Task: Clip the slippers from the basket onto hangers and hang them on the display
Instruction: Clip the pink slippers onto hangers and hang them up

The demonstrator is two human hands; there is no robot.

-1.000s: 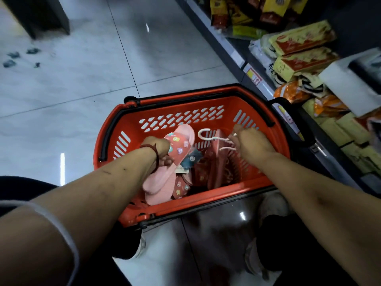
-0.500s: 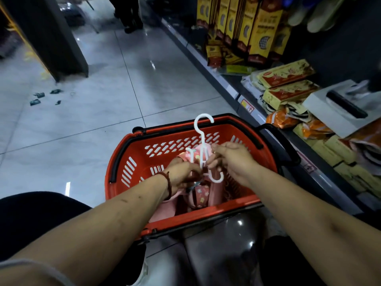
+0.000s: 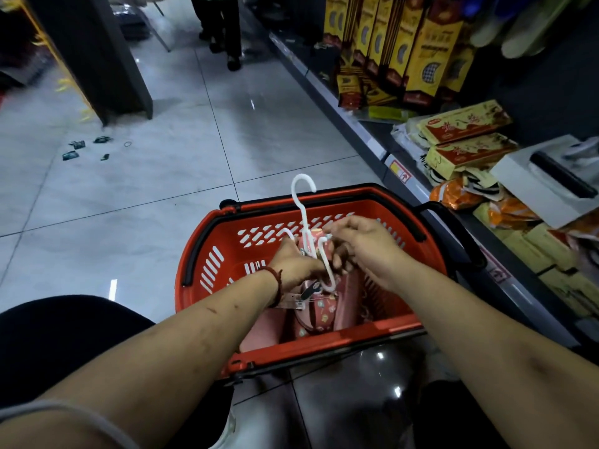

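Note:
A red basket (image 3: pixel 207 254) with black handles stands on the floor in front of me. Pink slippers (image 3: pixel 319 314) with small prints lie inside it. A white plastic hanger (image 3: pixel 303 209) stands upright above the basket, its hook at the top. My left hand (image 3: pixel 295 265) grips a pink slipper and the hanger's lower part. My right hand (image 3: pixel 359 244) pinches the hanger's right arm against the slipper's top edge. The clip ends are partly hidden by my fingers.
A low shelf (image 3: pixel 379 137) with yellow and orange packages (image 3: pixel 466 147) runs along the right. A dark pillar (image 3: pixel 97 59) stands at the far left, with litter (image 3: pixel 76 150) on the tiled floor. A person's legs (image 3: pixel 223 30) are at the aisle's far end.
Both hands came out of the basket and met above it. The hanger went from lying in the basket to upright, and a pink slipper rose with it.

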